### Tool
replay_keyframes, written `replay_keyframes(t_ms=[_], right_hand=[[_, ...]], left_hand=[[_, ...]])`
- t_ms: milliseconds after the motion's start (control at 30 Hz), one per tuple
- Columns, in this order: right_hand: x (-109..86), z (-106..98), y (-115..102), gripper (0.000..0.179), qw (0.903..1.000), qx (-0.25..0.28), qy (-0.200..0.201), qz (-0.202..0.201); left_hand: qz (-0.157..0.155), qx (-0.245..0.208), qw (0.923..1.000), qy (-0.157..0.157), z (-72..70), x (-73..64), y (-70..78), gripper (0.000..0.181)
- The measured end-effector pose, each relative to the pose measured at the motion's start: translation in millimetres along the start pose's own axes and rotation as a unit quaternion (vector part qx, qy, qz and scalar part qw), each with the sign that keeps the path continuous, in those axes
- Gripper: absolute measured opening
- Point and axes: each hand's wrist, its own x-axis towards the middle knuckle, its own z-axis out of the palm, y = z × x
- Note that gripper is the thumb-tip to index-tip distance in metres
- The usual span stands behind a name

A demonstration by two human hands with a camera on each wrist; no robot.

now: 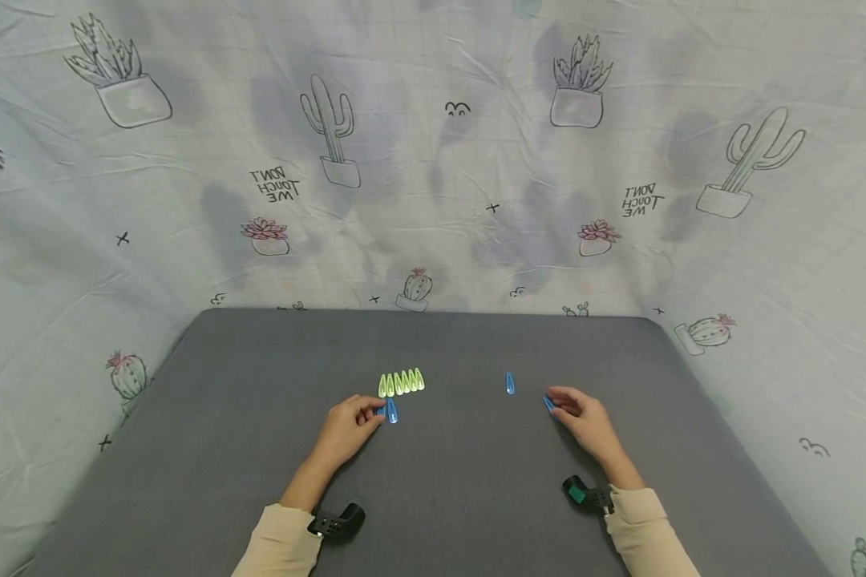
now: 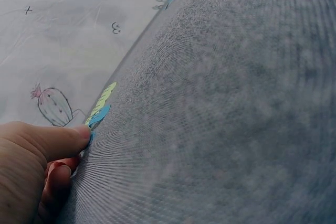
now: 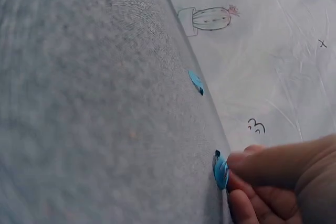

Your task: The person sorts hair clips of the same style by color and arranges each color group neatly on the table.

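Several yellow-green snap hair clips (image 1: pixel 401 382) lie side by side in a row left of the table's middle. Just below that row lies a blue hair clip (image 1: pixel 393 411). Beside it, my left hand (image 1: pixel 351 422) has thumb and fingertips together at another blue hair clip (image 1: pixel 380 411), mostly hidden by the thumb in the left wrist view. On the right side, my right hand (image 1: pixel 581 418) pinches a blue hair clip (image 3: pixel 221 170) between thumb and fingers, close to the tabletop. One more blue hair clip (image 1: pixel 510 383) lies to the left of that hand, farther back.
A dark grey cloth-covered table (image 1: pixel 447 489) stretches under both arms. Behind and at the sides hangs a pale curtain (image 1: pixel 433 160) printed with cacti. Each wrist wears a black strap-on device, the left one (image 1: pixel 339 522) and the right one (image 1: pixel 584 493).
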Motion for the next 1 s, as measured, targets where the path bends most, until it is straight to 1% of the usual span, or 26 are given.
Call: replay_keyframes(t_ms=[100, 200, 367, 500, 700, 800, 900, 1000], right_hand=[[1.6, 2, -1, 0.032, 0.9983, -0.055, 0.003, 0.018], [4.2, 3, -3, 0.031, 0.9954, -0.088, 0.000, 0.036], [9.6, 2, -8, 0.030, 0.9914, -0.122, -0.017, 0.044], [12.8, -1, -12, 0.029, 0.9897, -0.129, -0.038, 0.049], [14.7, -3, -14, 0.028, 0.9910, -0.100, -0.048, 0.076], [13.9, -2, -13, 0.029, 0.9919, -0.076, -0.049, 0.089], [12.6, -1, -13, 0.030, 0.9933, -0.026, -0.048, 0.102], [10.9, 3, -17, 0.031, 0.9915, 0.037, -0.043, 0.117]], left_hand=[[0.001, -0.001, 1.0000, 0.002, -0.4, 0.5, -0.5, 0.017], [0.002, -0.001, 1.0000, 0.001, -0.4, 0.4, -0.8, 0.017], [0.003, 0.002, 1.0000, -0.001, 0.1, -0.2, -1.3, 0.017], [0.003, -0.002, 1.0000, 0.001, 0.6, -0.6, -1.3, 0.018], [-0.001, 0.000, 1.0000, -0.001, 1.2, -0.5, -2.2, 0.017], [-0.003, 0.001, 1.0000, -0.002, 1.1, -1.1, -2.3, 0.018], [-0.003, -0.004, 1.0000, -0.002, 0.8, -1.6, -2.1, 0.018], [-0.001, -0.005, 1.0000, 0.000, 0.6, -1.6, -2.2, 0.017]])
